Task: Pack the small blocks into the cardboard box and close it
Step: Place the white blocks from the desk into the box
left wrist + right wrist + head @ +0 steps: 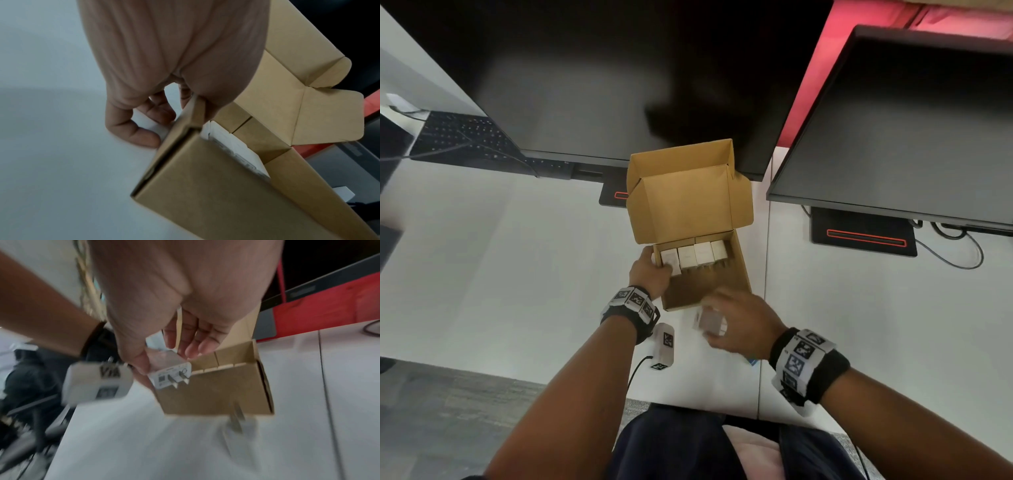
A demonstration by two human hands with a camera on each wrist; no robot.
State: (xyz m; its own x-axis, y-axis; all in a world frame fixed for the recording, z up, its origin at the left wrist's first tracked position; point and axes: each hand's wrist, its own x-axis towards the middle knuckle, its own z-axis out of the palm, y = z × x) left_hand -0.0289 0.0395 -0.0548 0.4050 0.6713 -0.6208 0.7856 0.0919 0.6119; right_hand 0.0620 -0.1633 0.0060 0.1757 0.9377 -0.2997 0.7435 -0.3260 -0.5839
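Note:
The brown cardboard box (709, 284) stands open on the white desk, lid raised toward the monitors. Several white blocks (695, 255) stand in a row along its far wall; the near half of its floor is bare. My left hand (659, 269) grips the box's left wall, thumb inside by the leftmost block and fingers curled outside, as the left wrist view shows (185, 113). My right hand (717, 325) hovers just in front of the box's near wall and holds a white block (170, 371) with two metal prongs between thumb and fingers. The right wrist view is blurred.
A white tagged device (664, 346) with a black cable lies on the desk under my left wrist. Two dark monitors (619, 85) (911, 120) hang over the back of the desk, with a keyboard (465, 137) at far left. The desk edge is near my lap.

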